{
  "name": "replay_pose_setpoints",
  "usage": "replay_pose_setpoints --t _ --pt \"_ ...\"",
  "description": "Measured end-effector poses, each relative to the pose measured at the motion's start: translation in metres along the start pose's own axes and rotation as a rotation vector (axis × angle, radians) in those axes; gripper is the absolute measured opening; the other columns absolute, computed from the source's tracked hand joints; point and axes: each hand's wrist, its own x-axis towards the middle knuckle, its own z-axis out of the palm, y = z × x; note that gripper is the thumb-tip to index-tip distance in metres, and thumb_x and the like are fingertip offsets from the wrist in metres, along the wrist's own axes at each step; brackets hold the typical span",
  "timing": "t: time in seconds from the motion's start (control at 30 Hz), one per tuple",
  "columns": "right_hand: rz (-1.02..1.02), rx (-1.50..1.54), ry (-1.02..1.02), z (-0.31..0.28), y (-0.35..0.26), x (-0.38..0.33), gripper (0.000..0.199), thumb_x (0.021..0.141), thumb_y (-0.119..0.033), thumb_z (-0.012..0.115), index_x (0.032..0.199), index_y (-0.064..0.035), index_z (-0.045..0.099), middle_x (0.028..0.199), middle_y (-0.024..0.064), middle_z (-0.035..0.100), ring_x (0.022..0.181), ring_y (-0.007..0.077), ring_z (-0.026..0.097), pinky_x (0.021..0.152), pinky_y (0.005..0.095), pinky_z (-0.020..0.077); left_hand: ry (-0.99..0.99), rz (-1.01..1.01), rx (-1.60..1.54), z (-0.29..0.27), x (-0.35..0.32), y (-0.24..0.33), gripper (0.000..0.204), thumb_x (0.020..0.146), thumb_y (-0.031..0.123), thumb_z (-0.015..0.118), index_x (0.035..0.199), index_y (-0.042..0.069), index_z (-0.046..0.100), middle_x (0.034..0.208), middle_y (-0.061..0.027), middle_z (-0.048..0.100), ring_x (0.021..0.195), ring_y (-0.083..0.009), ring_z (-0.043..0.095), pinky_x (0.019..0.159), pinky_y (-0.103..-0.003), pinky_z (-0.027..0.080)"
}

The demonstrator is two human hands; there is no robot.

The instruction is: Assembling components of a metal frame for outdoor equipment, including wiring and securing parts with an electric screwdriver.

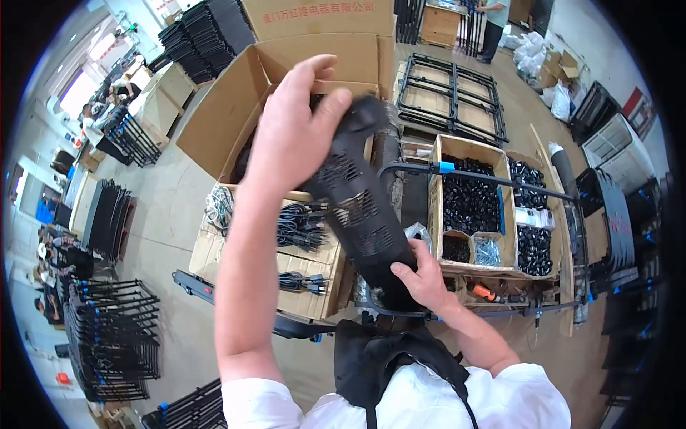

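Observation:
A long black plastic cover with slotted vents (pixel 364 207) is held tilted in front of me, over the bench. Its lower end is in the grip of my right hand (pixel 425 279), with the thumb lying on top. My left hand (pixel 296 132) is raised beside the cover's upper end, thumb apart from the curved fingers; whether it touches the cover is hard to tell. Behind that hand stands an open cardboard box (pixel 214 118) with dark parts partly hidden inside. Bundled black power cords (pixel 300 225) lie on cardboard below the box.
A black tubular frame (pixel 500 182) spans the bench over a wooden bin (pixel 436 207) of small black parts and screws. An orange-handled tool (pixel 484 292) lies under the bin. Stacked frames (pixel 450 96) stand beyond. Other people work at the far left and back.

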Motion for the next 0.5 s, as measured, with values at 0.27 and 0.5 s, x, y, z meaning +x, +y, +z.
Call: replay_pose_setpoints --t 0.27,0.5 --pt "0.363 0.459 0.397 0.036 0.121 0.022 0.041 0.106 -0.023 0.066 0.136 0.0035 0.058 0.125 0.0177 0.071 0.114 0.0256 0.066 0.102 0.0399 0.0516 0.024 -0.668 -0.165 0.126 -0.216 -0.041 0.055 0.112 0.027 0.055 0.153 -0.009 0.047 0.151 -0.0290 0.057 0.144 -0.0392 0.054 0.121 -0.044 0.041" --pt "0.506 0.354 0.371 0.072 0.147 0.033 0.041 0.105 -0.028 0.066 0.132 0.0037 0.058 0.124 0.0207 0.070 0.116 0.0303 0.067 0.102 0.0420 0.0514 -0.137 -0.862 -0.090 0.199 -0.399 -0.028 0.058 0.111 0.026 0.053 0.155 -0.011 0.043 0.152 -0.0353 0.052 0.143 -0.0473 0.051 0.121 -0.049 0.039"
